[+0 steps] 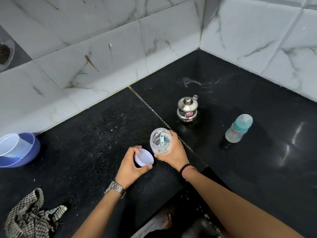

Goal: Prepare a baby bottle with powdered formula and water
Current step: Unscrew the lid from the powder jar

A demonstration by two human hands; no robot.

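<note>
Right hand [171, 152] wraps clear formula jar [160, 140], light, rigid, slick plastic; left hand [132, 164] pinches its lid [143, 157]. Grip jar mid-body.

The blue bowl [20, 152] and checked cloth [29, 213] are cut off at the left edge.

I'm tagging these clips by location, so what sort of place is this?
Most likely a home kitchen corner: a black stone countertop against white marble-look wall tiles, with a small lidded steel pot and a checked cloth on it.
</note>
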